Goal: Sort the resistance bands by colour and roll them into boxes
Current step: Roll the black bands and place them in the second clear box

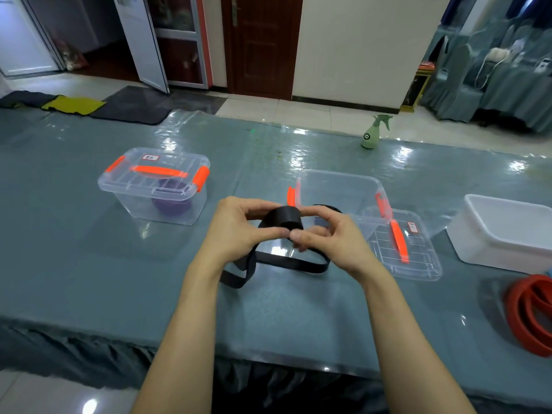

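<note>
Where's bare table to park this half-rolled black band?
Bare table lies between the closed box and the left hand, and along the near edge below the black band. The right side is crowded: open box, lid, white tub, red bands.

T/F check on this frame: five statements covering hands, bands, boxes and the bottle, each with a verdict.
1. The left hand and the right hand both hold the black band, which is partly rolled. True.
2. The closed box holds a red band. False: the purple band is inside it.
3. The open box has its lid off, beside it. True.
4. The red bands are in the white tub. False: they lie on the table, nearer the person than the tub.
5. The spray bottle lies on its side. False: it stands upright at the table's far edge.
</note>
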Motion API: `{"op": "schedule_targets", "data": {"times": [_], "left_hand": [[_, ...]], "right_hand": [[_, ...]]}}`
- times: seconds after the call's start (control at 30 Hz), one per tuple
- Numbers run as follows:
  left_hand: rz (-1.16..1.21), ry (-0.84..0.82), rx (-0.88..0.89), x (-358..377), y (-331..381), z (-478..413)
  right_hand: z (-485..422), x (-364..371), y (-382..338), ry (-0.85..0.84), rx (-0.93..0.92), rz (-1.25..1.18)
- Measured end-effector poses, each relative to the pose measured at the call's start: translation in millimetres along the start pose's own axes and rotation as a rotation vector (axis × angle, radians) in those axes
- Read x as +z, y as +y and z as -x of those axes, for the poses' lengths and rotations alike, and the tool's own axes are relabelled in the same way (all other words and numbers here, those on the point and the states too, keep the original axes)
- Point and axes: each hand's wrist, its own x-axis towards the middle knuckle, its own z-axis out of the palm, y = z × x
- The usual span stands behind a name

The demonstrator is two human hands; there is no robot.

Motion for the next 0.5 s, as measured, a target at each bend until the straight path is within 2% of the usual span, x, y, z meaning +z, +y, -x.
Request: {"op": "schedule_targets", "data": {"times": [0.1,0.2,0.27,0.37,0.5], "left_hand": [[-0.331,-0.108,-0.043,-1,7,-1],[-0.457,-0.16,-0.066,6,16,-3],[-0.445,-0.155,-0.052,7,16,-5],[-0.233,-0.13,-0.037,0,4,-8],[0.134,-0.088,-0.019,-6,-4,-5]], "right_hand": [[-1,-2,-5,0.035,-0.089,0.439],[-3,9,-8,-0.013,-0.117,0.537],[-1,11,-6,0.01,-0.143,0.546],[0,6,-4,0.088,-0.159,0.417],[-4,1,-8,0.125,-0.114,-0.023]]}}
